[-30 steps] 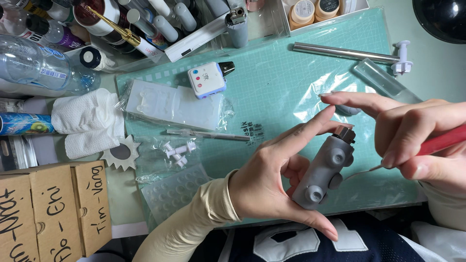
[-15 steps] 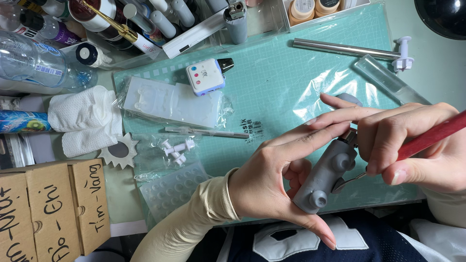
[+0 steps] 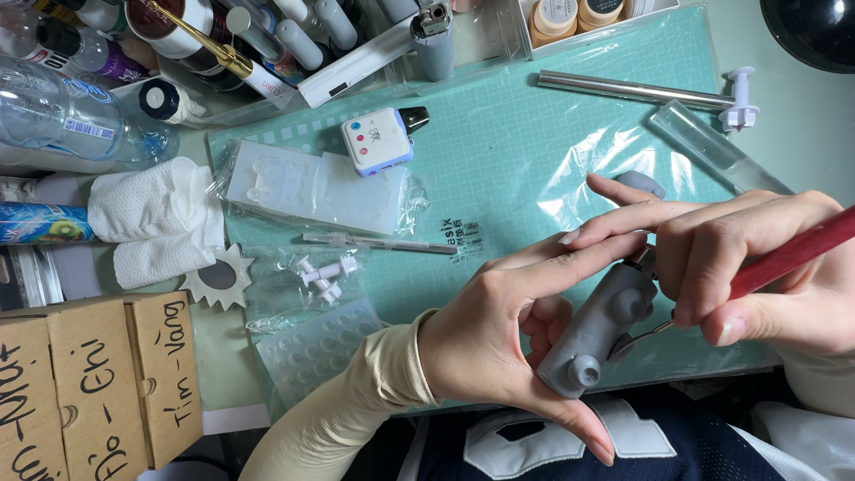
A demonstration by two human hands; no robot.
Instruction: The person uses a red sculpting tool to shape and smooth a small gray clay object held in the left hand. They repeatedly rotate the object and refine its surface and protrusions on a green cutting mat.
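Note:
My left hand holds a grey clay figure with round knobs, gripped between thumb and fingers above the near edge of a green cutting mat. My right hand grips a red-handled sculpting tool; its thin metal tip touches the side of the grey figure. My right fingers rest against the top of the figure.
On the mat lie a clear plastic bag with white moulds, a small white square device, a metal rod and a clear acrylic bar. Tissue, a water bottle and cardboard boxes stand at the left.
The right hand has moved closer over the figure, and the tool tip now touches its side. The left hand has tilted the figure slightly.

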